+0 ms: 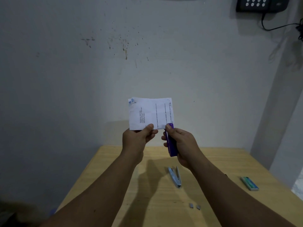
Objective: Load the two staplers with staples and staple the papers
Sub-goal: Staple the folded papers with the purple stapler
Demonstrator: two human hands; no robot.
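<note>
From the head camera, the papers [150,113] are held upright above the far edge of the table [114,185], pinched at their lower edge by the left hand [139,135]. The right hand [180,141] is wrapped around the purple stapler [171,145], whose long axis points up, nose at the papers' lower right corner. The blue stapler [175,177] lies open below the papers.

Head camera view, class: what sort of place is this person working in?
Probably a small office or back room: a plain wooden table against a stained white wall, a wall-mounted keypad device with a cable, and a staple box.
</note>
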